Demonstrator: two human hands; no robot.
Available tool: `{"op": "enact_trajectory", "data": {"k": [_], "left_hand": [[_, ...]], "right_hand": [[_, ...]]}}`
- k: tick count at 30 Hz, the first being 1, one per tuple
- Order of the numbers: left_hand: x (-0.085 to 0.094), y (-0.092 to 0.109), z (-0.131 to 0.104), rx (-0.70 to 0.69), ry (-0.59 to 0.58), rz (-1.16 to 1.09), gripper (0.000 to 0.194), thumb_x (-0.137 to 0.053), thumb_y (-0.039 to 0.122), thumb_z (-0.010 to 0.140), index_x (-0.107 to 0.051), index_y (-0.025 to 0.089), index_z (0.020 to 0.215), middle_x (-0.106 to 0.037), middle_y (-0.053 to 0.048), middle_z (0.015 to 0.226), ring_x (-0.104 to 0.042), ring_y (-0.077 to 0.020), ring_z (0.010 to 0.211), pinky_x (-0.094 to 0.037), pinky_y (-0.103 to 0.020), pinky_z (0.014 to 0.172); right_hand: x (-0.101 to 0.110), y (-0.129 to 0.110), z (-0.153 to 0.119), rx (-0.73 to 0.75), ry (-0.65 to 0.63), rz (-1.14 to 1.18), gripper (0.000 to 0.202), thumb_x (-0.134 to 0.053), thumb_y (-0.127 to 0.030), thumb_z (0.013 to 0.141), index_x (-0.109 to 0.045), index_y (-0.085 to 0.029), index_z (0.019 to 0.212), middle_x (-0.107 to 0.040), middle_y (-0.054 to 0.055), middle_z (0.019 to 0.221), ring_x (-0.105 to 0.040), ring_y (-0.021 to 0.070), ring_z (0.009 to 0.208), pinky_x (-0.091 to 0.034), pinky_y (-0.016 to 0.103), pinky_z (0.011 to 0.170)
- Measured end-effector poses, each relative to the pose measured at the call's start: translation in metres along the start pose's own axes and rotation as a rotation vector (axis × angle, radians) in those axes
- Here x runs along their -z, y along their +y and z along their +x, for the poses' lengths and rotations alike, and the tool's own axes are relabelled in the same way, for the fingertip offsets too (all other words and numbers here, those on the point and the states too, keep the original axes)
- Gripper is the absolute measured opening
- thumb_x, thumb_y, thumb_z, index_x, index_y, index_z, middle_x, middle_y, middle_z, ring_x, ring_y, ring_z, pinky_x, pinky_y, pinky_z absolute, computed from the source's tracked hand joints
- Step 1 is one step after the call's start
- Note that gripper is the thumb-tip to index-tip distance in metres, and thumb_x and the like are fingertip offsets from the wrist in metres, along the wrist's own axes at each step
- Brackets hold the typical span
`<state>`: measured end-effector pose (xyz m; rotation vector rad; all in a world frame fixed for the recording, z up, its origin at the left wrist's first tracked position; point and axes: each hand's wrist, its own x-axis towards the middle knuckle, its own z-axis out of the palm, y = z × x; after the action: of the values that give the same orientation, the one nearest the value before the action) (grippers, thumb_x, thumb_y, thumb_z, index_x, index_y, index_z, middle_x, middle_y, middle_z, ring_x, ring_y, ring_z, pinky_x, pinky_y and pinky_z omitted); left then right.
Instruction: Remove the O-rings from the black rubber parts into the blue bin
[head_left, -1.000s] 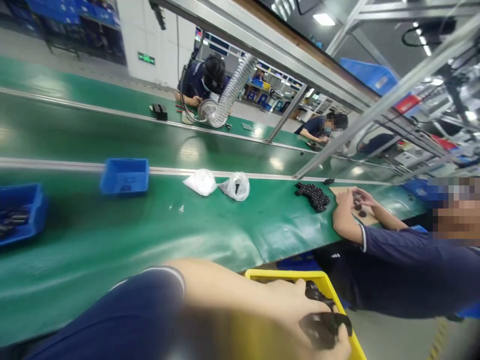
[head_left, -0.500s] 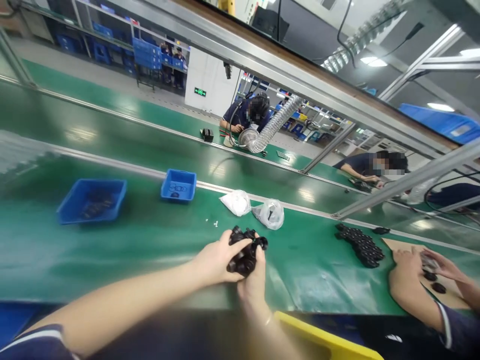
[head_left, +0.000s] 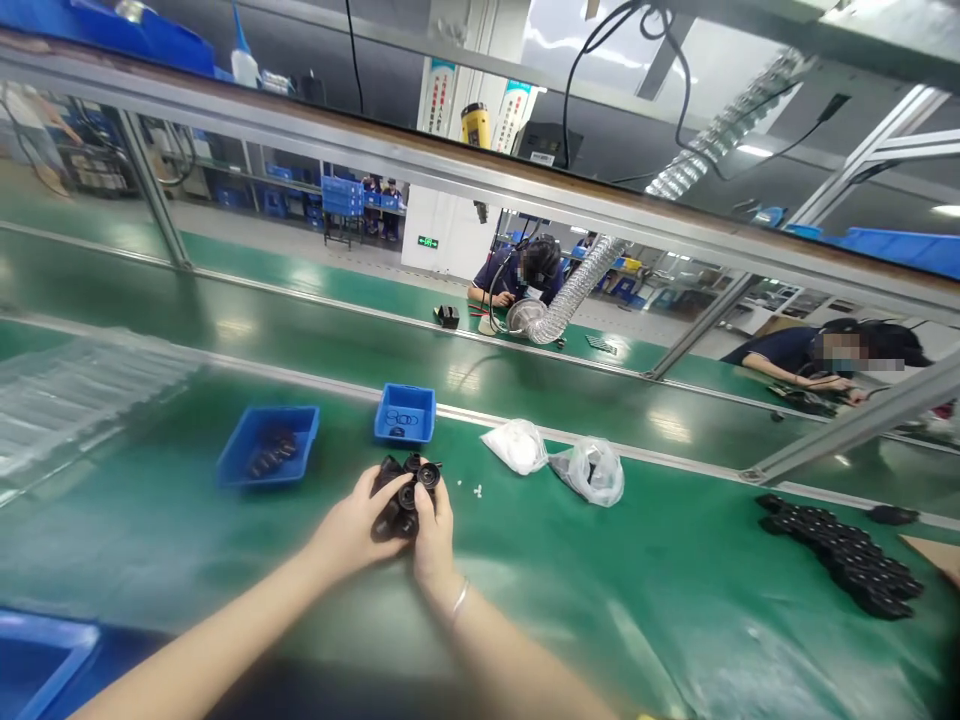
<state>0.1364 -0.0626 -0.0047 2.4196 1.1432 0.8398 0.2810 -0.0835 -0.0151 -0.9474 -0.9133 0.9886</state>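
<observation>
Black binoculars [head_left: 397,505] are held between my two hands above the green bench top, with round eyepieces facing up. Around their left side wraps my left hand [head_left: 361,525], its thumb lying across the top. My right hand [head_left: 435,535] grips the right side, thumb near an eyepiece. Fingers cover much of the body. Beyond them stands a small blue bin [head_left: 406,440] with thin black rings in it. To the left, a larger blue bin [head_left: 232,470] contains dark small parts. Tiny white pieces [head_left: 478,491] lie right of my hands.
Two clear plastic bags [head_left: 517,447], one with white contents, rest by the metal rail. A cluster of black parts [head_left: 840,550] sits at the right, near a cardboard edge [head_left: 934,558]. Bubble wrap [head_left: 82,400] covers the left. Two people work across the bench under a metal frame.
My hands have carried the binoculars leftward over the bench, nearer the blue bins. The view has swung, and the neighbouring worker's hands at the right have left it.
</observation>
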Motion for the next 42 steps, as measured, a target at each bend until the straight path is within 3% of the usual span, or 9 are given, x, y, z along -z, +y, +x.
{"op": "enact_trajectory", "data": {"k": [6,13,21,25,29,36,42], "left_hand": [[0.001,-0.01,-0.001,-0.027,0.042,0.054,0.072,-0.068,0.029,0.075,-0.04,0.029,0.142,-0.032,-0.015,0.15,-0.059,-0.0332,0.119,-0.052,-0.047,0.097],[0.009,-0.014,-0.006,0.002,0.035,0.137,0.083,-0.068,0.031,0.075,-0.03,0.027,0.148,-0.02,-0.018,0.161,-0.059,-0.0358,0.12,-0.049,-0.051,0.098],[0.011,-0.018,-0.014,0.046,0.053,0.19,0.108,-0.072,0.045,0.074,-0.005,0.021,0.155,-0.014,-0.024,0.161,-0.028,-0.0426,0.144,-0.039,-0.058,0.108],[0.012,-0.021,-0.014,0.015,0.097,0.211,0.103,-0.068,0.041,0.079,0.0,0.023,0.155,-0.013,-0.023,0.161,-0.019,-0.0418,0.147,-0.037,-0.059,0.109],[0.014,-0.034,-0.011,0.008,0.118,0.283,0.091,-0.063,0.033,0.084,-0.005,0.027,0.155,-0.018,-0.021,0.16,-0.018,-0.0424,0.147,-0.037,-0.061,0.108],[0.027,-0.068,0.001,-0.038,0.06,0.282,0.092,-0.066,0.036,0.085,-0.007,0.032,0.155,-0.01,-0.017,0.163,-0.014,-0.0438,0.147,-0.033,-0.065,0.109],[0.051,-0.092,0.011,-0.108,-0.075,0.23,0.097,-0.071,0.037,0.081,-0.01,0.03,0.155,-0.012,-0.016,0.163,-0.02,-0.0413,0.147,-0.033,-0.06,0.112]], "right_hand": [[0.001,0.009,0.006,0.074,-0.019,-0.16,0.039,-0.059,-0.039,0.091,-0.06,-0.022,0.126,-0.063,0.007,0.128,-0.056,0.0242,0.121,-0.04,0.041,0.109],[-0.002,0.009,0.008,0.234,-0.05,-0.389,0.037,-0.06,-0.034,0.09,-0.06,-0.023,0.125,-0.057,0.009,0.13,-0.052,0.0237,0.124,-0.039,0.043,0.11],[-0.011,0.011,0.018,0.214,-0.159,-0.65,0.042,-0.062,-0.021,0.081,-0.061,-0.027,0.122,-0.052,0.008,0.138,-0.044,0.0276,0.134,-0.031,0.049,0.113],[-0.015,0.006,0.019,0.198,-0.299,-0.772,0.057,-0.065,-0.017,0.074,-0.057,-0.03,0.129,-0.048,0.005,0.145,-0.028,0.0319,0.144,-0.024,0.055,0.115],[-0.016,0.003,0.02,0.209,-0.443,-0.819,0.061,-0.065,-0.024,0.08,-0.048,-0.034,0.139,-0.039,0.003,0.154,-0.019,0.0338,0.148,-0.024,0.058,0.114],[-0.018,0.012,0.026,0.251,-0.415,-0.901,0.061,-0.048,-0.041,0.098,-0.025,-0.029,0.153,-0.017,0.009,0.163,-0.014,0.0326,0.149,-0.025,0.059,0.115],[-0.017,0.017,0.028,0.224,-0.463,-0.891,0.063,-0.045,-0.045,0.099,-0.021,-0.026,0.155,-0.016,0.009,0.163,-0.009,0.0329,0.15,-0.022,0.061,0.117]]}}
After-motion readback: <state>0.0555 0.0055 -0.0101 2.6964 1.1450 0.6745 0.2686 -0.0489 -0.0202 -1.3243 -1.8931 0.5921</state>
